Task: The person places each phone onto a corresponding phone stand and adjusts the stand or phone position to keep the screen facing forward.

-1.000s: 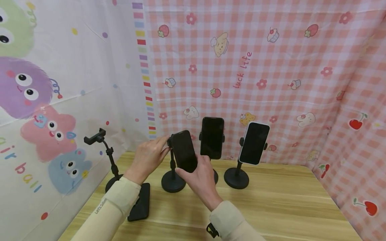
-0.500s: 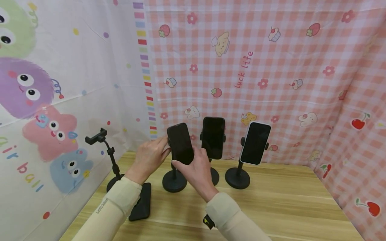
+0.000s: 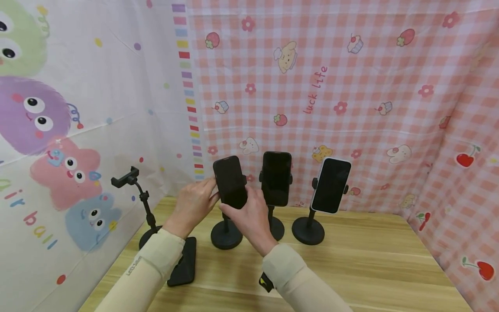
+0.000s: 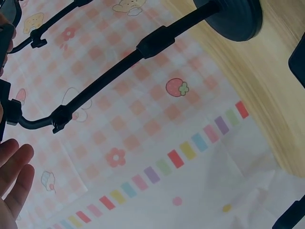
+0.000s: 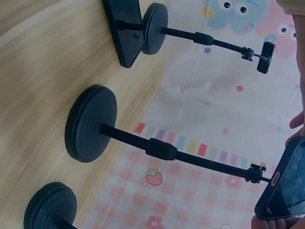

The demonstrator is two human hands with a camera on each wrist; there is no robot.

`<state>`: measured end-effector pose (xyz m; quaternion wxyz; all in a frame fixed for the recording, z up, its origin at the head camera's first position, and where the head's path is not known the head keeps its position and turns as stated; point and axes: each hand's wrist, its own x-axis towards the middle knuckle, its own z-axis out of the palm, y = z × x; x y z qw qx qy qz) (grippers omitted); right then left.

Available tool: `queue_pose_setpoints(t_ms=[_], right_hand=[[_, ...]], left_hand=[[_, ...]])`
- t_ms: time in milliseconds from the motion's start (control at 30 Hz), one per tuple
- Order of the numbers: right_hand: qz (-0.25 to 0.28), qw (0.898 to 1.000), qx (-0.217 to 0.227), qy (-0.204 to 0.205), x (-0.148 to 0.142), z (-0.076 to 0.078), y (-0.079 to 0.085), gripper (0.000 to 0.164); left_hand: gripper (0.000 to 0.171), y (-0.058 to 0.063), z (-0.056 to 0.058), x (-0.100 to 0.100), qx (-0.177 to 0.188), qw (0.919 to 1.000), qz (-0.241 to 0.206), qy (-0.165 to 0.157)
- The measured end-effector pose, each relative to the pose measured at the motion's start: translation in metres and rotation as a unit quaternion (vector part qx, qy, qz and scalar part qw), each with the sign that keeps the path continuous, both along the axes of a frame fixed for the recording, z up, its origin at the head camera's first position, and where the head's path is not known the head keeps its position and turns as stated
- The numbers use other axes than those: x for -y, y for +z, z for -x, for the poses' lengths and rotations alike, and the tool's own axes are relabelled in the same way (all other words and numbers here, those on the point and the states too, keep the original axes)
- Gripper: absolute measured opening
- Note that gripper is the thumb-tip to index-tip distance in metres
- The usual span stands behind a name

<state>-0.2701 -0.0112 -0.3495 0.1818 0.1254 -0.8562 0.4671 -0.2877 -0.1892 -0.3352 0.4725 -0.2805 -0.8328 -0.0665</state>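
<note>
My right hand [image 3: 251, 214] grips a black smartphone [image 3: 231, 180] by its lower end, thumb across the front. The smartphone stands almost upright, screen towards me, in front of the clamp of a black phone stand [image 3: 226, 235]. At the smartphone's left edge, my left hand [image 3: 193, 203] pinches the clamp, mostly hidden behind the phone. In the left wrist view the stand's clamp [image 4: 5, 105] shows at the frame edge beside several loosely bent fingers. The right wrist view shows the smartphone [image 5: 288, 186] over the end of the stand's thin neck.
Two more stands on the right hold a black phone [image 3: 276, 177] and a white-edged phone [image 3: 331, 185]. At the left is a phone stand [image 3: 143, 197] with a bare clamp. A dark phone [image 3: 185, 264] lies on the wooden table [image 3: 362, 268], partly behind the left sleeve.
My right hand has moved the smartphone up and left, from beside the clamp to in front of it, and it stands more upright. My left hand stays at the clamp.
</note>
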Motion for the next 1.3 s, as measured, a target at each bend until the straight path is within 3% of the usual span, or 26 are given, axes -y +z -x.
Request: queue_pose_setpoints(t_ms=[200,600,967,1300], right_hand=[[0.013,1.0,0.006,-0.011,0.002,0.003,0.001,0.081],[0.034,0.999,0.006,-0.016,0.006,0.007,-0.002,0.077],[0.03,0.999,0.013,-0.013,0.007,0.008,0.0,0.076],[0.046,0.998,-0.003,-0.031,0.012,0.009,-0.002,0.078]], left_hand=[[0.034,-0.002,0.003,0.001,-0.003,0.9998,-0.017,-0.014],[0.036,-0.013,0.018,0.006,-0.048,0.9968,-0.024,-0.059],[0.038,-0.014,0.018,0.005,-0.028,0.9951,-0.048,-0.082],[0.038,-0.015,0.016,0.01,-0.044,0.9941,-0.018,-0.098]])
